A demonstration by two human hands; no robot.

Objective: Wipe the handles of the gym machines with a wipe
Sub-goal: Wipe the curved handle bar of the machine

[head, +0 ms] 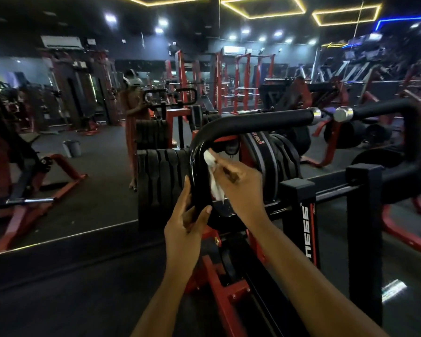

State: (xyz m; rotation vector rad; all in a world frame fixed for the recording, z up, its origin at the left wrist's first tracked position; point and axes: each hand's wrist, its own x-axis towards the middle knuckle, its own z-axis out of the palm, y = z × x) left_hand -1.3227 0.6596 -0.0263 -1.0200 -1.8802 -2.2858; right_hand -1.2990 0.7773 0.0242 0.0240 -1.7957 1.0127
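The left hand [186, 223] gripped the curved handle [197, 152] low down; the right hand [240, 182] pinched the wipe [213, 177] against its bend. Bunched loosely, the wipe could slip and miss patches

Dim gym, ceiling spotlights [162, 21], soft blur, warped edges

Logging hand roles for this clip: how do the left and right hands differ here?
The left hand grips the black handle directly, thumb and fingers round its lower bend; the right hand pinches a white wipe. The left hand sits lower; the right hand is higher, pressing the wipe against the handle's inner side. Both are bare and work on the same handle.
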